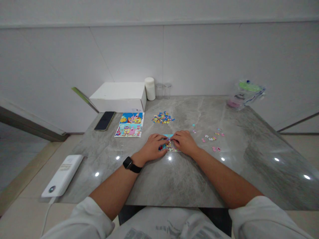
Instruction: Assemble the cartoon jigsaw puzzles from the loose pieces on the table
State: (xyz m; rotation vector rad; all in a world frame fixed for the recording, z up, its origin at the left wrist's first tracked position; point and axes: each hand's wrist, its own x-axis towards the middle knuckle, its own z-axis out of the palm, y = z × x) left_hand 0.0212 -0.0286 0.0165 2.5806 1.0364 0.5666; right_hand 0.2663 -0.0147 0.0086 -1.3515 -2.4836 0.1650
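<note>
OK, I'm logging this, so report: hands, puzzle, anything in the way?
Left hand and right hand both at the puzzle, partly covering it. Loose pieces to the right, piece pile beyond. Nothing else seen blocking it.

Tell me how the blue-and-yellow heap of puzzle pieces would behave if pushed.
The heap of puzzle pieces would probably scatter, since the pieces lie loose. Each is likely light, being so small. They may slide easily, as the gray tabletop looks smooth and glossy.

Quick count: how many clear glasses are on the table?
2. The first glass stands just right of the white bottle; the second glass stands right of it. Any behind the white box would be hidden.
</note>
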